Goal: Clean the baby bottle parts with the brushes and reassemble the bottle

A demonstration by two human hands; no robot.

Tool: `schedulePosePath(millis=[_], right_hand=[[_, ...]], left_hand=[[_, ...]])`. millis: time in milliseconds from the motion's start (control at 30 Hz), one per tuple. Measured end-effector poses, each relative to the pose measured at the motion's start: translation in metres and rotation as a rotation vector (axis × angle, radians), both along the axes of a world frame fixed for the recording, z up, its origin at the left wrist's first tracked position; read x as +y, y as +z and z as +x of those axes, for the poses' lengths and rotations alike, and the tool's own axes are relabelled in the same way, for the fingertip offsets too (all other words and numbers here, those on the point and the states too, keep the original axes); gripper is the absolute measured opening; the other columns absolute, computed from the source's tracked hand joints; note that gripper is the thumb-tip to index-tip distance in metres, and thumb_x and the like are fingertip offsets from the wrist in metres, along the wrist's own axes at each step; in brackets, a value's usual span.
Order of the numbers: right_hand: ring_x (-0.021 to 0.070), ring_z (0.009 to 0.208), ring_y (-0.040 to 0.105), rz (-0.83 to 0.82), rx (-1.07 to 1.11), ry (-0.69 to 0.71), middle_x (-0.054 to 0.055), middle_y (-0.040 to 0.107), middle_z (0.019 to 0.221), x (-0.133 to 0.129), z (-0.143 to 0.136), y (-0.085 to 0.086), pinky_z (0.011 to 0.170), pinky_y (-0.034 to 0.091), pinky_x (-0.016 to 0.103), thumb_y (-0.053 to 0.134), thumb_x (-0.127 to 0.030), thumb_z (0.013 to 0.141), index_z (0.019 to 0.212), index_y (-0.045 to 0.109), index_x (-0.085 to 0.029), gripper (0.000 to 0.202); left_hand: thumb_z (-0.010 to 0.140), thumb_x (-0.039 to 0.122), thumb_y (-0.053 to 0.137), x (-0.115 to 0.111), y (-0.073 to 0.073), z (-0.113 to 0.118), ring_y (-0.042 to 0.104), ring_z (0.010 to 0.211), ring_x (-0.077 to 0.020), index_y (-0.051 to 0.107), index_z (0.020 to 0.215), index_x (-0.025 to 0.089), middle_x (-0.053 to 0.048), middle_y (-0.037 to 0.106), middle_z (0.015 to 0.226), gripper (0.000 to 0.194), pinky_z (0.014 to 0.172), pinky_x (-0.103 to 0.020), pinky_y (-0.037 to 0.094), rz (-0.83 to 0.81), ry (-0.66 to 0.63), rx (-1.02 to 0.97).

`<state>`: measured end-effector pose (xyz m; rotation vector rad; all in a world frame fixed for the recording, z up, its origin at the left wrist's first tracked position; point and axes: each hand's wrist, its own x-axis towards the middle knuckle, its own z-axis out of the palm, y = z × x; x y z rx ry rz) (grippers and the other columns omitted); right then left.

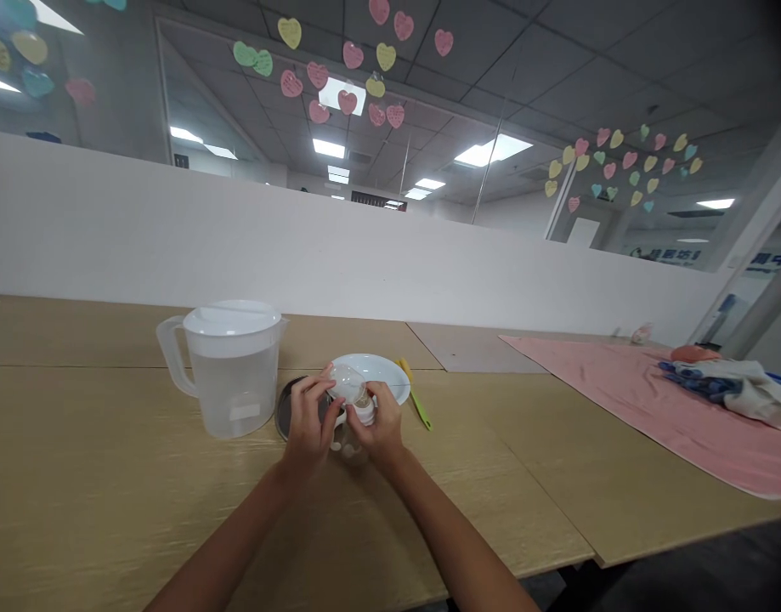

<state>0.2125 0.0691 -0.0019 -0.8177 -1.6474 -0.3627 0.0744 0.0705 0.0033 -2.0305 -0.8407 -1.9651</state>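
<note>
My left hand (310, 421) is closed, with its fingers and thumb against a clear, rounded plastic cover (348, 382). My right hand (381, 425) grips a small clear bottle by its white ringed collar (365, 414), close against that cover. Part of the bottle (352, 448) shows below my fingers, with white pieces at its side; the rest is hidden. Just behind my hands is a white plate (381, 365). A dark round dish (286, 414) lies partly hidden by my left hand. Right of the plate rests a brush with a green handle (421, 410) and a yellow head.
A lidded translucent pitcher (234, 382) holding liquid stands left of my hands on the wooden table (110, 510). At the right, a pink cloth (619, 391) covers the table, with a pile of crumpled fabric (740, 387) on it. A white low wall (365, 263) borders the back.
</note>
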Motion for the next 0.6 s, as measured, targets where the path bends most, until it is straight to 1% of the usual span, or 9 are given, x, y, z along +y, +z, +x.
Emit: schedulePosePath(millis=[133, 300, 433, 600], right_hand=[[0.018, 0.076, 0.053, -0.027, -0.015, -0.005, 0.005, 0.056, 0.081, -0.0006, -0.0006, 0.0019, 0.066, 0.045, 0.031, 0.055, -0.027, 0.077, 0.099, 0.049, -0.018, 0.025], [0.0171, 0.073, 0.052, -0.04, 0.003, -0.01, 0.004, 0.054, 0.077, -0.0017, -0.0019, 0.0035, 0.064, 0.044, 0.03, 0.055, -0.027, 0.076, 0.093, 0.05, -0.018, 0.02], [0.017, 0.073, 0.051, -0.031, -0.003, -0.007, 0.004, 0.055, 0.077, -0.0024, -0.0025, 0.0043, 0.065, 0.044, 0.03, 0.054, -0.026, 0.077, 0.09, 0.05, -0.018, 0.016], [0.0169, 0.073, 0.053, -0.033, 0.005, -0.02, 0.004, 0.056, 0.077, -0.0005, -0.0022, 0.0, 0.065, 0.044, 0.03, 0.054, -0.026, 0.075, 0.089, 0.051, -0.018, 0.016]], left_hand=[[0.087, 0.022, 0.05, -0.0017, 0.002, -0.001, 0.053, 0.106, -0.0195, 0.047, 0.109, 0.019, -0.01, 0.052, 0.11, 0.023, 0.086, -0.036, 0.049, -0.003, 0.011, -0.012], [0.086, 0.02, 0.052, -0.0013, 0.0018, -0.0012, 0.052, 0.106, -0.0193, 0.047, 0.109, 0.019, -0.01, 0.051, 0.11, 0.024, 0.084, -0.034, 0.05, 0.01, -0.005, -0.02], [0.086, 0.021, 0.052, -0.0005, 0.0, -0.0009, 0.053, 0.107, -0.0203, 0.047, 0.11, 0.018, -0.01, 0.052, 0.109, 0.025, 0.084, -0.036, 0.051, 0.01, 0.0, -0.004], [0.086, 0.023, 0.051, -0.0006, -0.0014, -0.0008, 0.053, 0.107, -0.0211, 0.047, 0.109, 0.018, -0.011, 0.054, 0.109, 0.024, 0.086, -0.038, 0.05, 0.004, 0.01, 0.012]])
